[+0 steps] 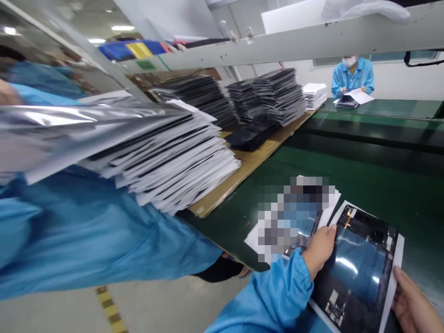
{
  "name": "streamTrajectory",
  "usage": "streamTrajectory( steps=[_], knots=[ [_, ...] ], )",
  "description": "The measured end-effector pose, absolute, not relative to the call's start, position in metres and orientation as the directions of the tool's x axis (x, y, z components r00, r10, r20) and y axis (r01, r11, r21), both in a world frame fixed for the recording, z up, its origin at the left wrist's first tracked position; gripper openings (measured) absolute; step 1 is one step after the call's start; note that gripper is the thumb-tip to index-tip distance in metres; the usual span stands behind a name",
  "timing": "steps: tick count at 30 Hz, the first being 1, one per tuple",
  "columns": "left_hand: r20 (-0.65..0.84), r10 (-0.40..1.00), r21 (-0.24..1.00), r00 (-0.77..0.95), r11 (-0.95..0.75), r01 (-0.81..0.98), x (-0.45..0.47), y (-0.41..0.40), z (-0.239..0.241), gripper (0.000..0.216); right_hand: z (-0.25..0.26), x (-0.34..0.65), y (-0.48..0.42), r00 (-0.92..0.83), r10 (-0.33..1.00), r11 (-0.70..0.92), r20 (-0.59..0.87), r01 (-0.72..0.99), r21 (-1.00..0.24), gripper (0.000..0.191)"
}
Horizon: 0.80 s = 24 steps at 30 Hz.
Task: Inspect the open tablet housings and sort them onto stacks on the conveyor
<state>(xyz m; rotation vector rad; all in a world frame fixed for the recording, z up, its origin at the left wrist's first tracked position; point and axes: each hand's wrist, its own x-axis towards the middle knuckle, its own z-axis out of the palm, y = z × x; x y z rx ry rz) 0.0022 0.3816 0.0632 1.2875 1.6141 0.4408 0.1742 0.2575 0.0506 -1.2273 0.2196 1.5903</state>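
My left hand [321,249] is closed on the left edge of a dark glossy panel [357,268] that lies on a white sheet [395,273], low at the right. At the bottom right corner my right hand [414,305] grips the sheet's right edge, thumb on top. The panel shows small circuit parts and a yellow strip along its edges. Just left of it lies another sheet with a dark part [305,231], mostly blurred out, on the green belt [364,185].
A person in a blue coat [86,231] stands close on the left, carrying a tall stack of white and black sheets [166,162] topped with silver foil. More dark stacks [270,95] stand on a cardboard-covered bench. Another worker [352,76] sits at the far end.
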Motion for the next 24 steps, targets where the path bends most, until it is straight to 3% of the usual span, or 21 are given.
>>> streamTrajectory(
  steps=[3, 8, 13, 19, 24],
  knots=[
    [-0.433, 0.9, 0.763, 0.048, 0.338, 0.551, 0.001, 0.379, 0.069, 0.039, 0.055, 0.171, 0.26, 0.096, 0.625, -0.385, -0.774, -0.825, -0.413, 0.066],
    [-0.396, 0.906, 0.804, 0.149, 0.264, 0.534, -0.014, 0.386, 0.096, 0.04, 0.068, 0.165, 0.27, 0.13, 0.696, -0.364, -0.706, -0.784, -0.503, 0.07],
    [-0.273, 0.952, 0.803, 0.135, 0.149, 0.577, -0.058, 0.41, 0.121, 0.037, 0.092, 0.134, 0.295, -0.031, 0.82, -0.452, -0.572, -0.649, -0.612, 0.061],
    [-0.231, 0.973, 0.651, -0.019, 0.169, 0.74, -0.113, 0.451, 0.127, 0.041, 0.107, 0.077, 0.345, -0.112, 0.912, -0.391, -0.396, -0.534, -0.75, 0.049],
    [-0.247, 0.96, 0.462, -0.13, 0.235, 0.855, -0.137, 0.466, 0.094, 0.042, 0.06, 0.056, 0.36, 0.005, 0.816, -0.522, -0.578, -0.423, -0.741, 0.052]
  ],
)
